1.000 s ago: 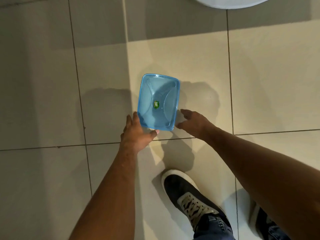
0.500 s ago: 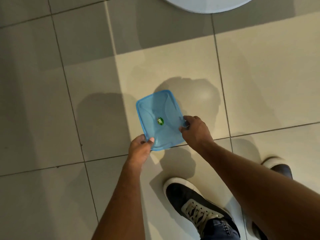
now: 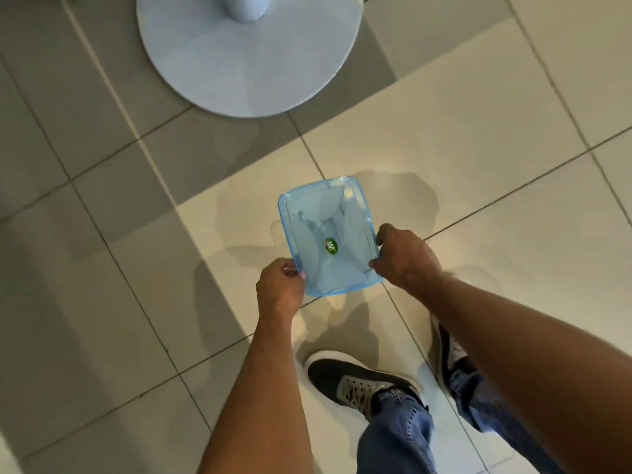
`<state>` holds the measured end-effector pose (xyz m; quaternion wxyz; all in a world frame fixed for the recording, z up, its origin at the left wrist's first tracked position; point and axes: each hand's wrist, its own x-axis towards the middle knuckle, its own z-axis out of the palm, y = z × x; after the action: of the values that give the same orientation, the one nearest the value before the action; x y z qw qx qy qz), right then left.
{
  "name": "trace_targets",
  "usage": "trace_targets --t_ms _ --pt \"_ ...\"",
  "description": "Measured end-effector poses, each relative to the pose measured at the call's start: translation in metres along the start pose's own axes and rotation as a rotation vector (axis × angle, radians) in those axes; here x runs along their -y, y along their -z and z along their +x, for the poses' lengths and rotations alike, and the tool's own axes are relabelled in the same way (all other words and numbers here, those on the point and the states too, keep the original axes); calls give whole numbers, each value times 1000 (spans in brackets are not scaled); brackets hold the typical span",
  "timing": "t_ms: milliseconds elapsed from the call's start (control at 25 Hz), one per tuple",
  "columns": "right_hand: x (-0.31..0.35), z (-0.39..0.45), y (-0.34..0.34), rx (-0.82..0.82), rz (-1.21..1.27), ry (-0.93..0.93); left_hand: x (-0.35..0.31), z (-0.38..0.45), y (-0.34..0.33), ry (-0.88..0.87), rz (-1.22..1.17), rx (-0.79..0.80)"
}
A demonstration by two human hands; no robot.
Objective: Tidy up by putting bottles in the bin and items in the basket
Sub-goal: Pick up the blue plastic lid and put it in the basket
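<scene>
A translucent blue rectangular plastic container lid [image 3: 330,239] sits just below the middle of the frame, held up off the floor and tilted a little. It has rounded corners, a raised rim, curved moulded panels and a small green oval sticker [image 3: 331,246] at its centre. The left hand [image 3: 280,289] is pinched closed on the lid's lower left corner, and the right hand [image 3: 405,256] is curled closed over its right edge, so both hands carry it between them.

Below the lid lies a pale beige tiled floor [image 3: 478,165] with dark grout lines, shaded grey toward the left and top. Two dark sneakers with white soles [image 3: 355,381] and blue jeans [image 3: 396,436] stand at the lower right. At the upper middle, well apart from the lid, rests a round pale blue stand base [image 3: 249,59] with a post rising from it. Open floor lies between the base and the lid, and also all down the left side.
</scene>
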<state>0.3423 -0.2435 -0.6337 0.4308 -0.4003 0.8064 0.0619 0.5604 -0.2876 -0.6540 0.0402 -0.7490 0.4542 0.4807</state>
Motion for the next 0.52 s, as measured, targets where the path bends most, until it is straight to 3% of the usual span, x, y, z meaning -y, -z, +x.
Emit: trace_targets --t_ms 280,520 --pt "-6 -47 120 -117 29 -18 -118 -65 25 -70 -56 122" --pt "0 -97 194 -190 50 -23 -192 -128 58 -159 -8 112"
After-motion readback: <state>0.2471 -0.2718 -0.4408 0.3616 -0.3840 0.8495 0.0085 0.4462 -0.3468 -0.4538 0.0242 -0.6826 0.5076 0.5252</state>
